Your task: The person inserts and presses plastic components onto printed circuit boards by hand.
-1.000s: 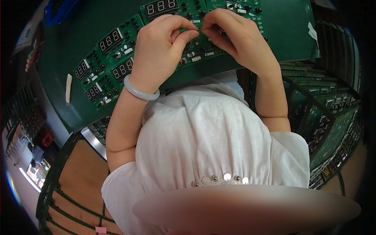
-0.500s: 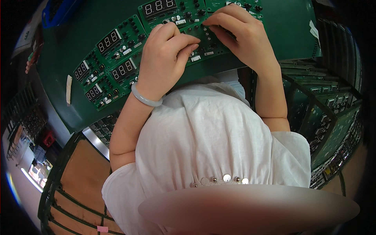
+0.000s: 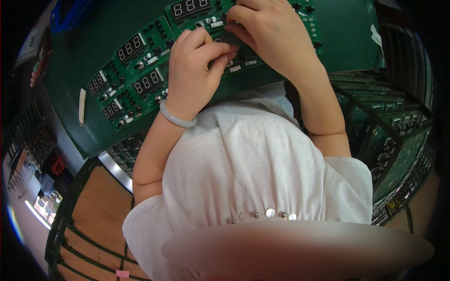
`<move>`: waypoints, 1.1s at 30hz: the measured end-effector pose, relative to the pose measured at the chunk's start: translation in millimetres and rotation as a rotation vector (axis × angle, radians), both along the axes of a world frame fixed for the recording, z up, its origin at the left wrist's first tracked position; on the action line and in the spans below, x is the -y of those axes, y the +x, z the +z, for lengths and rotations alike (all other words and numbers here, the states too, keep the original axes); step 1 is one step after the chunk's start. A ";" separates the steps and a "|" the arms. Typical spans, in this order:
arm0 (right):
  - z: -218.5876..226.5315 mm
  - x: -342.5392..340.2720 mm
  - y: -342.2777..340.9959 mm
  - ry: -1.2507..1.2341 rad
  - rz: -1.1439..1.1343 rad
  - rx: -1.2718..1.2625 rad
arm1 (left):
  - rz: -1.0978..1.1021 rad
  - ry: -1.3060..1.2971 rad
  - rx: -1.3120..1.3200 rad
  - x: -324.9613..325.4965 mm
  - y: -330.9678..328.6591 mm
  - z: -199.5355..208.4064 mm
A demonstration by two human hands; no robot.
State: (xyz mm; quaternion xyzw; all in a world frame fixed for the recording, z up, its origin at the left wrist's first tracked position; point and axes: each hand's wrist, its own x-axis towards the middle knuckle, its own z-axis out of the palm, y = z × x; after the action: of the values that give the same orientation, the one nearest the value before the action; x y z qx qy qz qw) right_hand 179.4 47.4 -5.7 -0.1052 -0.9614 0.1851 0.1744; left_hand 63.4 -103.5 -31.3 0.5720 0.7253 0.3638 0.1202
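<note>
Both my hands are over a cluster of green circuit boards on a green tabletop. My left hand (image 3: 194,70) has thumb and forefinger pinched together just above the nearer middle board (image 3: 248,60); whatever they hold is too small to make out. My right hand (image 3: 272,37) reaches in from the right, its thumb and fingers closed together near the lower right corner of the top middle board (image 3: 190,9). Anything in those fingertips is hidden. Boards on the left, such as one upper-left board (image 3: 149,44), carry white-framed three-digit displays and small black and white parts.
A pale strip (image 3: 82,107) lies on the table (image 3: 70,79) at the left, and a blue bin (image 3: 70,16) stands at the far left. Racks (image 3: 389,136) packed with circuit boards stand close on my right. A brown-panelled frame (image 3: 101,201) is at my lower left.
My right hand has moved left and slightly away from me, toward the left hand, uncovering part of the board on the right. My left hand has hardly shifted and keeps its pinch.
</note>
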 end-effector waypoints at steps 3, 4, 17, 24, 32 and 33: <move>-3.0 0.3 -4.5 0.077 -0.025 0.087 | 0.018 -0.008 0.014 -0.8 0.4 1.4; -1.1 0.8 -6.4 0.068 -0.049 0.120 | 0.019 -0.009 0.014 -1.0 0.2 2.1; 7.1 -14.2 16.8 -0.444 -0.073 -0.055 | -0.058 0.045 -0.058 -5.7 -2.6 -2.0; -14.6 -11.8 29.2 -0.337 -0.086 -0.092 | -0.137 0.113 -0.279 -9.9 -6.4 3.7; -15.7 12.9 24.2 -0.199 -0.220 -0.244 | -0.304 0.017 -0.466 -8.8 -10.2 16.6; -16.9 15.5 24.7 -0.173 -0.292 -0.239 | -0.324 0.008 -0.506 -6.5 -10.7 18.0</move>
State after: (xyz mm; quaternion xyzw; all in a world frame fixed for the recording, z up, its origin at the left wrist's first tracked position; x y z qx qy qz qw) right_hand 204.1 31.9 -22.6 -0.2355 -0.8890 0.2506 0.3023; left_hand 52.8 -97.0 -13.3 0.7532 0.6300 0.1890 -0.0102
